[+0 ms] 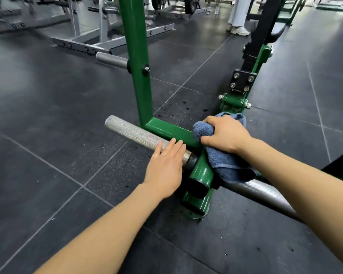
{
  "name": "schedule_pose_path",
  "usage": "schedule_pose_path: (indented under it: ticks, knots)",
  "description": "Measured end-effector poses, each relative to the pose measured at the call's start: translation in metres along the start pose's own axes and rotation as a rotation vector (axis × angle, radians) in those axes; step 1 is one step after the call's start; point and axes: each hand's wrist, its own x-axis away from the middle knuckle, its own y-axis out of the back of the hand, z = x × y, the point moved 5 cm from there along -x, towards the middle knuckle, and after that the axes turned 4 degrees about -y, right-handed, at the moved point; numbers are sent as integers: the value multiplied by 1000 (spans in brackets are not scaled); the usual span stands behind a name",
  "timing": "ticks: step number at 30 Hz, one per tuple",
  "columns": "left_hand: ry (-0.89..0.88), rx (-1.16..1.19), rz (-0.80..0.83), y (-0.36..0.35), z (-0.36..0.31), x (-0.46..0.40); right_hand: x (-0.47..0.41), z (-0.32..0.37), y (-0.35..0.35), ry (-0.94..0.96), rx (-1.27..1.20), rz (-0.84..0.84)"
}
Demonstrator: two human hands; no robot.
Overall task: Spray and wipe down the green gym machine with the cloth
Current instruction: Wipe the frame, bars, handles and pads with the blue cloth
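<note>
— What is held by each hand?

— A blue cloth [220, 155] is gripped by the right hand [225, 134], fingers curled over a bunched fold, and is pressed onto the low bar of the green gym machine [166, 130]. Nothing is held by the left hand [166, 167]; its fingers are laid out straight on a knurled silver peg [135, 135].

— How many of each thing can be counted?

— Two hands, one cloth, one green frame. Three silver pegs are seen: one under the left palm, one [265, 194] passing beneath the right forearm, one [112, 59] higher on the upright.

— How is the machine described?

— Glossy green tubing is seen, standing on dark rubber floor [48, 115], with a black bolted bracket [242, 82] further back. The cloth's loose end is draped down over the junction of the tubes.
</note>
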Motion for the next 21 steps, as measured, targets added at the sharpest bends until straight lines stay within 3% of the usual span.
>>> schedule_pose_path:
  ticks: [4,8,15,21]
  knots:
    - [-2,32,-30,-2,0,0,29,22,-5,132,32,80]
    - [-33,49,-87,-4,4,-1,62,21,-4,137,-115,126]
    - [-135,104,-328,-21,8,-2,34,14,1,-138,-186,-125]
    - [-169,195,-438,-35,10,4,83,43,-12,-187,-205,-242]
